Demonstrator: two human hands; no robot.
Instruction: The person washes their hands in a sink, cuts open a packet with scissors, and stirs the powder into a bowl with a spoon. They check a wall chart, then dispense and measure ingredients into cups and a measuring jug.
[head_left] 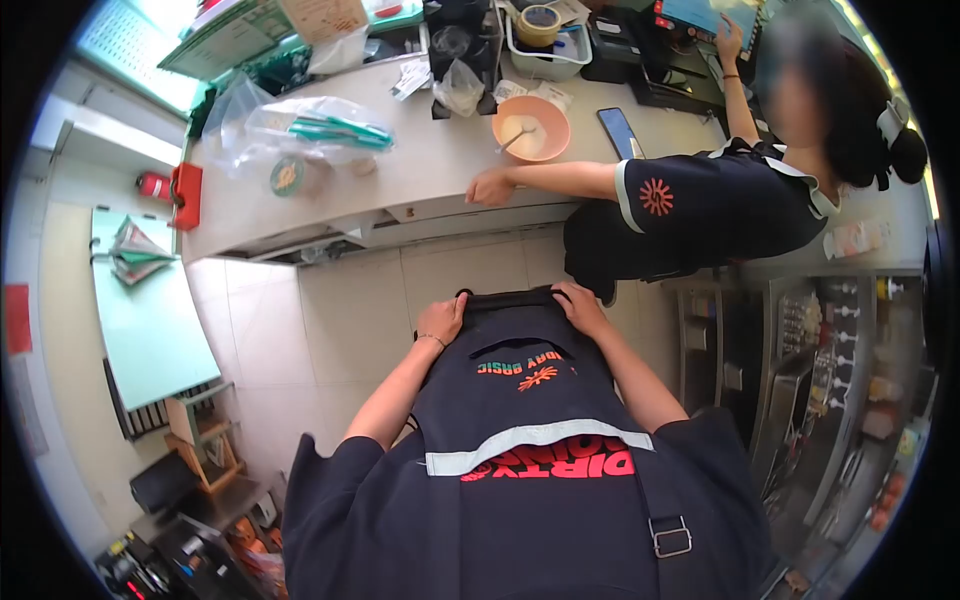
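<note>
A dark apron [520,350] with coloured lettering and a pale top edge hangs over my front. My left hand [441,319] is closed on its far left edge, and a thin bracelet circles that wrist. On the far right edge, my right hand [580,309] grips the same cloth. The apron's far edge stretches between both hands. A buckle [670,537] sits on the strap at the lower right.
A co-worker [700,210] stands at the right, one hand on the counter edge, the other at a screen [705,18]. The counter [420,170] holds a pink bowl [531,129], a phone [620,133] and plastic bags [300,122]. Shelves [790,390] line the right.
</note>
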